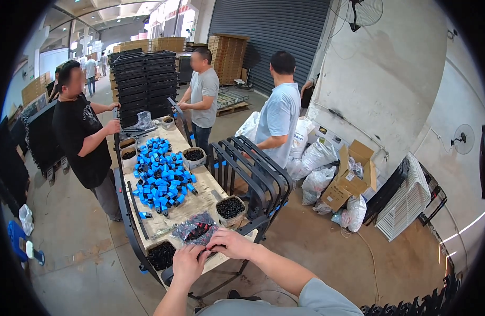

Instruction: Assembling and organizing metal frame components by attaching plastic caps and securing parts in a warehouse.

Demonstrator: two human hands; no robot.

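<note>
My left hand (187, 265) and my right hand (231, 244) meet at the near end of a long worktable (192, 205). Both grip the edge of a clear plastic bag (196, 229) holding small dark parts, which lies on the tabletop just beyond my fingers. A round tub of black parts (230, 209) stands right behind the bag. Another dark tub (160, 255) sits at the table's near left corner, beside my left hand.
A heap of blue parts (160, 176) covers the table's middle. Curved black metal frames (255, 168) lean at its right side. Three people stand around the far end. Stacked black crates (145, 84) rise behind; white bags and a cardboard box (353, 174) lie right.
</note>
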